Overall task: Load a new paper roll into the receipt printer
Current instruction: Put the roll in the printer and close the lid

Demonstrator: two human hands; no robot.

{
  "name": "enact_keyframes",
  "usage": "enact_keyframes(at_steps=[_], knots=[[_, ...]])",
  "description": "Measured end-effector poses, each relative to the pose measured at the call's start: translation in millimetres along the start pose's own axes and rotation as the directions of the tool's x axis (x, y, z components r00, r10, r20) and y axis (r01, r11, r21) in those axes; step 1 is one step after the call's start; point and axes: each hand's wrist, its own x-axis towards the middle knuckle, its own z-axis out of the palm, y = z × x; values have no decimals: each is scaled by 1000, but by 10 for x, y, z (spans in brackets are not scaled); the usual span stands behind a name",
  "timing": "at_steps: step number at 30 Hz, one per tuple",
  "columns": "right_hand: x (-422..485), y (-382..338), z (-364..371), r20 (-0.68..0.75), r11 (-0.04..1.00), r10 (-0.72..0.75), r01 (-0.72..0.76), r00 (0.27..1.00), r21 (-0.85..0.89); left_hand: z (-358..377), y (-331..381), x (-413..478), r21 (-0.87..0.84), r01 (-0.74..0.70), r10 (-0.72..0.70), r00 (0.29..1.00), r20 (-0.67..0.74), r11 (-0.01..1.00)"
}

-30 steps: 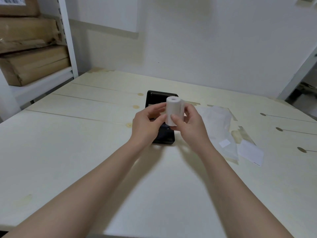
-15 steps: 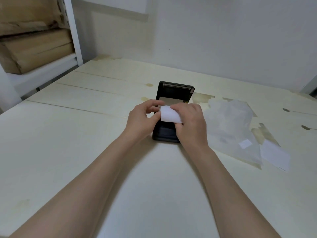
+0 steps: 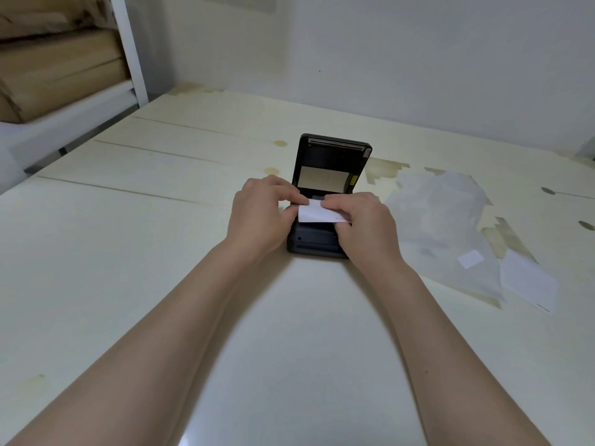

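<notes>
Pale wooden table (image 3: 128,252) carries a black receipt printer (image 3: 325,201), lid raised (label unreadable). Left hand (image 3: 260,217) and right hand (image 3: 363,223) each pinch the white paper roll (image 3: 317,214) over its compartment.

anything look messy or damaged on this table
Yes. A crumpled clear plastic wrapper and a loose white paper slip lie strewn to the right of the open printer. The table top there shows brownish patches with ragged edges, as if the surface has peeled. Nothing looks spilled.
</notes>
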Motion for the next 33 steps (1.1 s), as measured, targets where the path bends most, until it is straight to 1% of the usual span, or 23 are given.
enact_keyframes(at_steps=[3, 5, 6, 7, 9, 10, 11, 12, 15, 17, 20, 28, 33], knots=[[-38, 30, -34, 38, 999, 36, -37, 999, 25, -16, 25, -54, 70, -26, 25, 1000, 16, 997], [-78, 49, -54, 46, 998, 40, -42, 998, 51, -42, 62, -97, 52, -36, 33, 997, 70, 998], [-95, 57, -64, 49, 997, 32, -35, 998, 70, -51, 66, -118, 43, -53, 47, 991, 126, 998], [-107, 62, -78, 53, 996, 21, -26, 998, 91, -66, 69, -143, 57, -82, 69, 975, 211, 995], [-134, 74, -96, 71, 994, -1, -6, 997, 107, -78, 41, -191, 149, -179, 106, 909, 403, 973], [-144, 80, -103, 83, 995, -12, 3, 997, 99, -72, 15, -206, 202, -231, 118, 884, 452, 952], [-156, 86, -104, 93, 996, -23, 15, 995, 84, -59, -12, -218, 237, -267, 133, 876, 465, 934], [-169, 88, -100, 97, 997, -34, 28, 995, 68, -39, -38, -225, 250, -277, 142, 882, 449, 928], [-204, 93, -71, 55, 998, -40, 37, 998, 57, 18, -60, -247, 204, -247, 160, 917, 365, 947], [-220, 90, -59, 27, 999, -34, 33, 999, 43, 39, -37, -269, 193, -245, 172, 928, 329, 950], [-256, 78, -64, 25, 999, -42, 42, 999, -2, 43, -17, -303, 214, -243, 176, 940, 293, 946], [-402, 70, -108, 65, 998, -37, 40, 997, -42, 86, 16, -422, 323, -312, 255, 945, 207, 893], [-493, 63, -135, 66, 997, -62, 66, 996, -46, 87, 23, -502, 324, -340, 310, 940, 142, 883]])
